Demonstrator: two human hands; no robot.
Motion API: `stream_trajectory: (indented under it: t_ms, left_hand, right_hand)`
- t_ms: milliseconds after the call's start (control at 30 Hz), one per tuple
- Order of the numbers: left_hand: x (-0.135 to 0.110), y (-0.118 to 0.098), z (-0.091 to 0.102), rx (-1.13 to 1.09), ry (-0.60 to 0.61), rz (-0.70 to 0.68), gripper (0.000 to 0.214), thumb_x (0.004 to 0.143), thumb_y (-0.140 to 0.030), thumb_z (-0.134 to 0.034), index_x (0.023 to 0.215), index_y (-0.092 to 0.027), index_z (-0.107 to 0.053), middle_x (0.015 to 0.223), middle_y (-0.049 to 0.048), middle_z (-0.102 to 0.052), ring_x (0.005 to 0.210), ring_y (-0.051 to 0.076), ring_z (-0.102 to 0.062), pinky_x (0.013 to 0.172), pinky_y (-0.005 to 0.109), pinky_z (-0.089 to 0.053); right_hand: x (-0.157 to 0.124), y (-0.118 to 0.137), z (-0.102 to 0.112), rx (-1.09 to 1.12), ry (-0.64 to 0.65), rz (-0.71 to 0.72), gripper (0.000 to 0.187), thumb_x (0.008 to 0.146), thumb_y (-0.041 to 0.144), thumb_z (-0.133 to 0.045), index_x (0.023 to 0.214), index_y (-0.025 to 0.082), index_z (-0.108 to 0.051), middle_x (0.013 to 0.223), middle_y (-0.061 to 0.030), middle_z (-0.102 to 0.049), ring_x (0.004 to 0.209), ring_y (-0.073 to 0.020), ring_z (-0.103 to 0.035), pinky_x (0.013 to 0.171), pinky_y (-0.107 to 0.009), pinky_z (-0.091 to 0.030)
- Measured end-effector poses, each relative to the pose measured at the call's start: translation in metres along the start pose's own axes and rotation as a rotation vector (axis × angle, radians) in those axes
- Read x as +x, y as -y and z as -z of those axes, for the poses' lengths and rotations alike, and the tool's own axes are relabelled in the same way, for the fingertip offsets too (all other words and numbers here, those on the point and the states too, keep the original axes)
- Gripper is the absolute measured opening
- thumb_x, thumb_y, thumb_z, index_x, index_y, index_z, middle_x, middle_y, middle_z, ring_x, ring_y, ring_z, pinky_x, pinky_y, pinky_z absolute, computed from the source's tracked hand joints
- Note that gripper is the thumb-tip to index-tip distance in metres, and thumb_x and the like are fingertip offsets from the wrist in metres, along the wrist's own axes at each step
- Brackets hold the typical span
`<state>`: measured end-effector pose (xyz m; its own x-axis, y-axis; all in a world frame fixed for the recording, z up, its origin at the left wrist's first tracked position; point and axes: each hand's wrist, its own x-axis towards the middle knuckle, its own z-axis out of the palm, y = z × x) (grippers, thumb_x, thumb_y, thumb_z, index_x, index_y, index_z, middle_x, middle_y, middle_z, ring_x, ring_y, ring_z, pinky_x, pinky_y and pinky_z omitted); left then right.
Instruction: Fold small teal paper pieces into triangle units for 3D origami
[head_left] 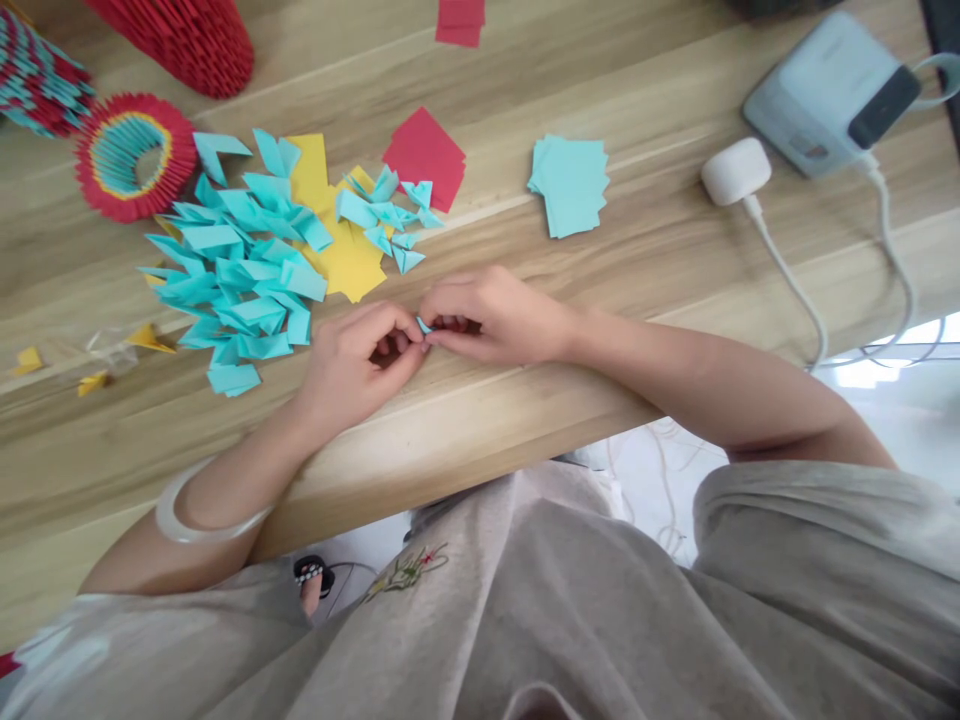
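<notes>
My left hand (367, 355) and my right hand (491, 315) meet above the wooden table, their fingertips pinched together. Between them shows a small piece of folded light-blue paper (424, 326), mostly covered by the fingers. Left of my hands lies a loose heap of folded light-blue paper pieces (247, 265). A smaller group of compact blue folded triangles (405, 260) sits just beyond my fingertips, partly over yellow paper sheets (349, 265). Farther to the right rests a stack of flat light-blue paper sheets (574, 190).
Red paper sheets (427, 158) lie behind the small triangles. A red, yellow and blue paper ring (135, 160) stands at the left, near a red folded-paper piece (195, 45). On the right are a white earbud case (739, 170) and a power bank (825, 95) with cables.
</notes>
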<state>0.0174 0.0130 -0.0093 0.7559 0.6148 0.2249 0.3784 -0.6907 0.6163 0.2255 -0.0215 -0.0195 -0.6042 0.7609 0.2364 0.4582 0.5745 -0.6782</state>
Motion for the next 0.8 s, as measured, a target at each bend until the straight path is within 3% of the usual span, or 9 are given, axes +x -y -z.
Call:
stream_trajectory:
  t_ms: [800]
  left_hand:
    - [0.0004, 0.0001, 0.0009, 0.011, 0.01, 0.005, 0.008, 0.083, -0.02, -0.064, 0.079, -0.022, -0.058, 0.07, -0.0035, -0.063, 0.054, 0.009, -0.05, 0.05, 0.023, -0.038]
  right_hand:
    - [0.0002, -0.0021, -0.001, 0.037, -0.017, -0.005, 0.012, 0.093, 0.018, -0.047, 0.09, 0.011, -0.055, 0.082, -0.0013, -0.056, 0.074, -0.0065, -0.044, 0.07, -0.019, -0.034]
